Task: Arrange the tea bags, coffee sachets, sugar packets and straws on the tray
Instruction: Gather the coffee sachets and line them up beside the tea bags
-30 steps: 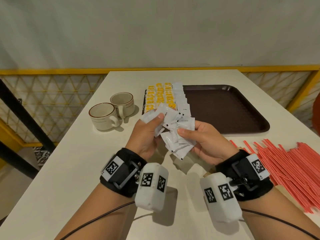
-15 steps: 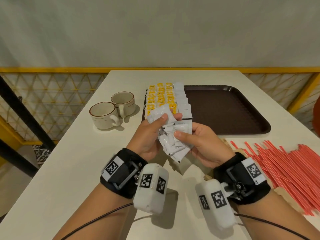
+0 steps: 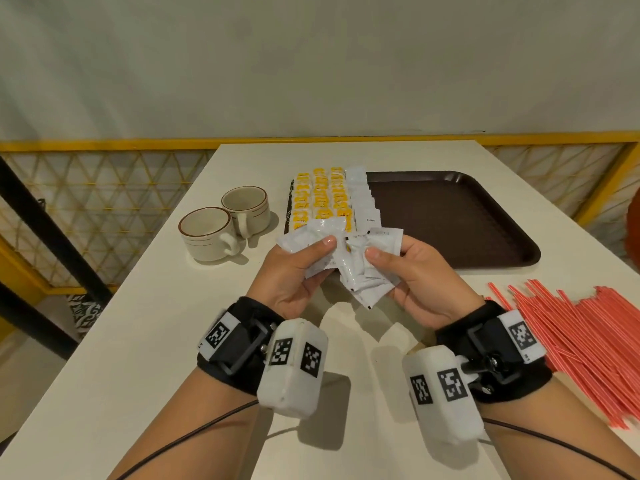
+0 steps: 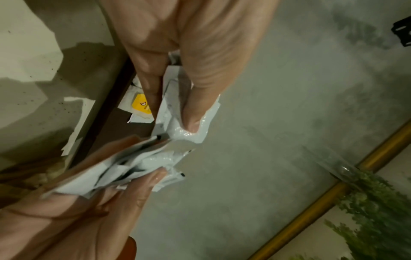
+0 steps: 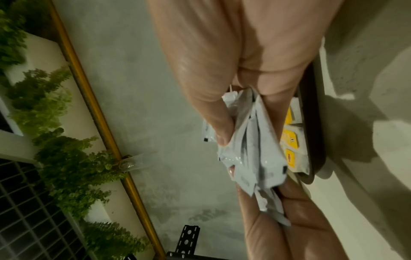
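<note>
Above the table's near side, both hands hold white sachets. My left hand (image 3: 318,251) pinches a few white sachets (image 3: 311,239) between thumb and fingers, as the left wrist view shows (image 4: 189,123). Just to their right, my right hand (image 3: 377,262) grips a thicker bundle of sachets (image 3: 367,282), with the thumb on top (image 5: 251,158). The dark brown tray (image 3: 450,220) lies beyond the hands. On its left part lie rows of yellow tea bags (image 3: 322,199) and a column of white sachets (image 3: 362,202). Red straws (image 3: 571,341) lie loose on the table at the right.
Two cream cups (image 3: 207,233) (image 3: 247,209) stand left of the tray. The white table (image 3: 138,341) ends at a yellow mesh railing (image 3: 86,202) on the left and behind. Most of the tray's right side is bare.
Both hands have risen slightly towards the tray. The sachets first closed up into one bunch. Now my left hand has drawn a few off to the left, apart from the right hand's bundle.
</note>
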The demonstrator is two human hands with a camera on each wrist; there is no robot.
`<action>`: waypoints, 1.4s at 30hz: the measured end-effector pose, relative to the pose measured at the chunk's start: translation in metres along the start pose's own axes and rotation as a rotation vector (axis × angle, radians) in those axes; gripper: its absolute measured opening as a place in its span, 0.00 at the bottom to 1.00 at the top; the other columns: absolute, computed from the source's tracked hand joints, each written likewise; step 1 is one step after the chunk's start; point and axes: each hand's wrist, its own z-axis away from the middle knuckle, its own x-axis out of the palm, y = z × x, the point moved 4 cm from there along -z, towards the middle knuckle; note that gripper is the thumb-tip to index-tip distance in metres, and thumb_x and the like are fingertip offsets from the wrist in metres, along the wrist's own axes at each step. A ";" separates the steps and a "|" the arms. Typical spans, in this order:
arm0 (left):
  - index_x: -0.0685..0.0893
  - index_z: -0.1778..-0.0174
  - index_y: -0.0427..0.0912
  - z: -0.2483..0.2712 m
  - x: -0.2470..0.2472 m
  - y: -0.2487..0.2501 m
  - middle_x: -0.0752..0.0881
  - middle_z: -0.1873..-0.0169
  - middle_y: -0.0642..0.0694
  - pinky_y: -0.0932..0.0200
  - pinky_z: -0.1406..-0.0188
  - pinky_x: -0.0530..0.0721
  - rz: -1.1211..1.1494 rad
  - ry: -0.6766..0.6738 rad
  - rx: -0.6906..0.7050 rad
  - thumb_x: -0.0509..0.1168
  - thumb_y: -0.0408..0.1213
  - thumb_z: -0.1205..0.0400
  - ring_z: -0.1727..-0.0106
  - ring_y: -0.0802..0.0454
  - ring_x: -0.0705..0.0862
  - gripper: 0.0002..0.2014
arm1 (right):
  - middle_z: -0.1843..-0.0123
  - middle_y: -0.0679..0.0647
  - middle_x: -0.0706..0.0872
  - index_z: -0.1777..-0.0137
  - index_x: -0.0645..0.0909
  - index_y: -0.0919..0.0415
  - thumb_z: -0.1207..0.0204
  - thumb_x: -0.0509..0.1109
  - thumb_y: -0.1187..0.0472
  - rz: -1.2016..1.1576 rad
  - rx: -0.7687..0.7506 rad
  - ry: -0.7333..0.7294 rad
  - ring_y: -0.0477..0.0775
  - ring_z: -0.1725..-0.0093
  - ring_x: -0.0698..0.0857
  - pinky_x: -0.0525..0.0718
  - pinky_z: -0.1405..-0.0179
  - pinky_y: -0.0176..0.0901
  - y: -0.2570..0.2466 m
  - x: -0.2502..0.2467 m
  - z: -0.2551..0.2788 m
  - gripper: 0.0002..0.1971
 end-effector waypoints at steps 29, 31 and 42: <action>0.74 0.27 0.34 -0.001 0.005 -0.008 0.82 0.34 0.33 0.40 0.31 0.77 0.069 -0.028 -0.107 0.61 0.35 0.16 0.33 0.37 0.82 0.21 | 0.43 0.66 0.89 0.38 0.82 0.70 0.28 0.69 0.69 0.057 -0.002 0.017 0.60 0.48 0.90 0.90 0.54 0.47 0.002 -0.002 0.000 0.18; 0.75 0.29 0.32 -0.003 0.002 -0.006 0.85 0.41 0.33 0.41 0.38 0.83 0.122 0.025 -0.082 0.58 0.34 0.14 0.41 0.38 0.85 0.17 | 0.42 0.67 0.88 0.36 0.80 0.71 0.29 0.69 0.68 0.014 -0.017 0.045 0.61 0.46 0.90 0.90 0.51 0.50 -0.001 -0.004 0.000 0.20; 0.79 0.41 0.39 0.005 0.014 -0.011 0.88 0.55 0.42 0.59 0.64 0.84 -0.188 -0.076 0.005 0.72 0.34 0.27 0.58 0.49 0.86 0.18 | 0.43 0.65 0.89 0.37 0.81 0.70 0.22 0.65 0.72 -0.071 -0.086 0.168 0.60 0.48 0.90 0.90 0.55 0.48 0.000 -0.004 -0.002 0.14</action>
